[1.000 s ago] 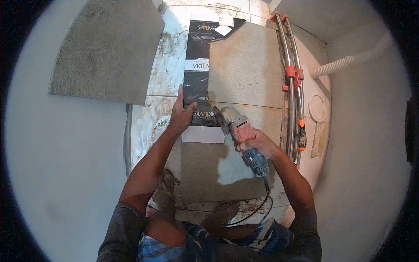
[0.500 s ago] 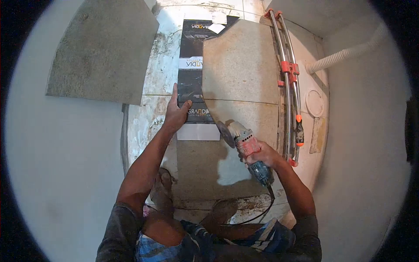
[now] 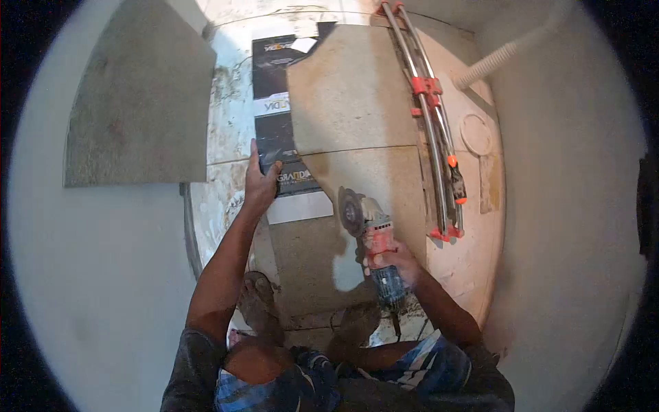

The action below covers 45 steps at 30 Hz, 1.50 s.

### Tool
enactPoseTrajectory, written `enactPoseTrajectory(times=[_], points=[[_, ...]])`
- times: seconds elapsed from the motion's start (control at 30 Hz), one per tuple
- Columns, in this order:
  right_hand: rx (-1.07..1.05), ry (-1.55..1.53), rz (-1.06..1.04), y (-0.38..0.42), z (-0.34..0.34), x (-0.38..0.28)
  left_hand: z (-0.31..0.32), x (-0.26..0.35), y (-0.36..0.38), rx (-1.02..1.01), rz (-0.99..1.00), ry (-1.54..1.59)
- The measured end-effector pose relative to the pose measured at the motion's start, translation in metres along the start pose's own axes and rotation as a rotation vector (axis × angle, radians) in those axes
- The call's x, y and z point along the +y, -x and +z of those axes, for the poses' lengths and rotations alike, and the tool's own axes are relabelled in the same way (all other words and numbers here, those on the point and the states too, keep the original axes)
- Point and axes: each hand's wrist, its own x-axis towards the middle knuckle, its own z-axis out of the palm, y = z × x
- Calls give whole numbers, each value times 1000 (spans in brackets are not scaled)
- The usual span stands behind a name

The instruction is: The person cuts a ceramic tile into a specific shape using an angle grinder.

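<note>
My right hand [image 3: 393,261] is wrapped around the red and dark body of an angle grinder [image 3: 382,257]. Its round disc [image 3: 351,212] faces up and to the left, beside the cut lower-left edge of the tan tile [image 3: 350,96]. My left hand [image 3: 261,184] grips the left edge of a flattened black cardboard box [image 3: 274,135] with white bands, thumb on top and index finger pointing forward. The cardboard lies along the tile's left side. A grey-brown tile piece [image 3: 309,264] lies below it, near my feet.
A manual tile cutter [image 3: 424,103] with twin metal rails lies right of the tile, an orange-and-black handle [image 3: 457,180] on it. A large grey tile [image 3: 141,103] leans at the left wall. A ribbed white hose [image 3: 489,65] and round cover [image 3: 475,134] are at right.
The grinder has swung more upright and its disc has turned to show its face. The whole view has shifted, so the floor items appear further left. My left hand stays on the cardboard.
</note>
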Motion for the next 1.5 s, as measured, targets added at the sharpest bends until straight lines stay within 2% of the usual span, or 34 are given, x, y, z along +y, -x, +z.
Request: enactPoseTrajectory(times=[0.1,0.17,0.37,0.47,0.77,0.9,0.97,1.5], points=[[13,-9,-61,-1,10,12,4,6,3,20,-34,-40],[23,91,-42,0,16,11,4,13,4,30,-7,-66],[85,125,-98,-8,26,16,2,5,2,36,27,-101],[107,197,-70,-12,23,20,2,3,2,40,-16,-94],[127,226,-76,-12,39,8,1,-7,1,32,111,-63],[132,226,-77,-14,33,12,1,-5,1,14,86,3],[131,156,-55,-13,34,11,1,-5,1,14,121,-27],[104,172,-65,-13,31,12,1,-3,2,19,98,-71]])
